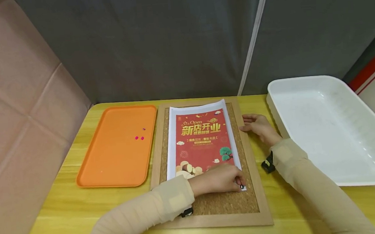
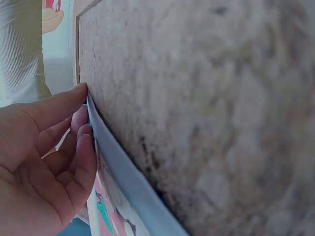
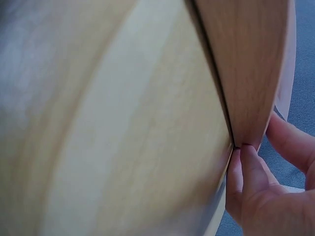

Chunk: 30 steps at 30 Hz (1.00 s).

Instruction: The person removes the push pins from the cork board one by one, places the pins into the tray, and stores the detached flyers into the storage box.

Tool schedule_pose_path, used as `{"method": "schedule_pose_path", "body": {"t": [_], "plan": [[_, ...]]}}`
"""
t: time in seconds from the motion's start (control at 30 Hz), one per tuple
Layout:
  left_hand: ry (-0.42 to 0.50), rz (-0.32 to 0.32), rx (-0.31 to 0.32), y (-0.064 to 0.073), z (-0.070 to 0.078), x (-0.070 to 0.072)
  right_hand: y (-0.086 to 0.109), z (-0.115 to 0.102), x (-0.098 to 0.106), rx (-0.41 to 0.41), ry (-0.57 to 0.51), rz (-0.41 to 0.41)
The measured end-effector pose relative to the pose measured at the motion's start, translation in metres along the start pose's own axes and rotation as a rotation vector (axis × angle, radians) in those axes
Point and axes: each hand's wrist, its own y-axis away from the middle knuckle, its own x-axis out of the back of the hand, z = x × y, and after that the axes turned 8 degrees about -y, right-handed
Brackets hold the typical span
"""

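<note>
A red poster [image 1: 200,138] with a white border lies on a wood-framed cork board [image 1: 227,204], its top edge curling up. With curled fingers my left hand [image 1: 220,178] pinches a small dark pushpin [image 1: 242,187] at the poster's lower right corner; the fingers mostly hide the pin. In the left wrist view, the left thumb and fingers [image 2: 81,96] meet at the paper's corner beside bare cork [image 2: 206,108]. My right hand [image 1: 259,126] grips the board's right edge, thumb on the frame [image 3: 256,73] and fingers against its side in the right wrist view.
An orange tray [image 1: 117,155] left of the board holds a few small magenta and purple pins [image 1: 139,137]. A large white tub [image 1: 326,120] stands at the right. A grey partition [image 1: 152,42] rises behind the yellow wood table [image 1: 59,211].
</note>
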Motion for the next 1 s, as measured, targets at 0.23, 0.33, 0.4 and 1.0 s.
{"method": "schedule_pose_path", "body": {"t": [0.23,0.33,0.4,1.0], "plan": [[-0.053,0.013,0.000,-0.0020,0.0001,-0.0025,-0.0018,-0.0005,0.0007,-0.007,0.007,0.003],[-0.042,0.013,0.001,-0.0017,0.0005,-0.0032,-0.0016,-0.0006,0.0005,-0.007,0.006,0.001],[-0.038,0.013,0.000,-0.0011,0.0012,-0.0031,-0.0014,-0.0003,0.0005,-0.008,0.006,0.001],[-0.010,-0.012,-0.079,-0.0004,-0.0050,-0.0062,-0.0027,0.0002,-0.0001,-0.019,-0.004,0.006]]}}
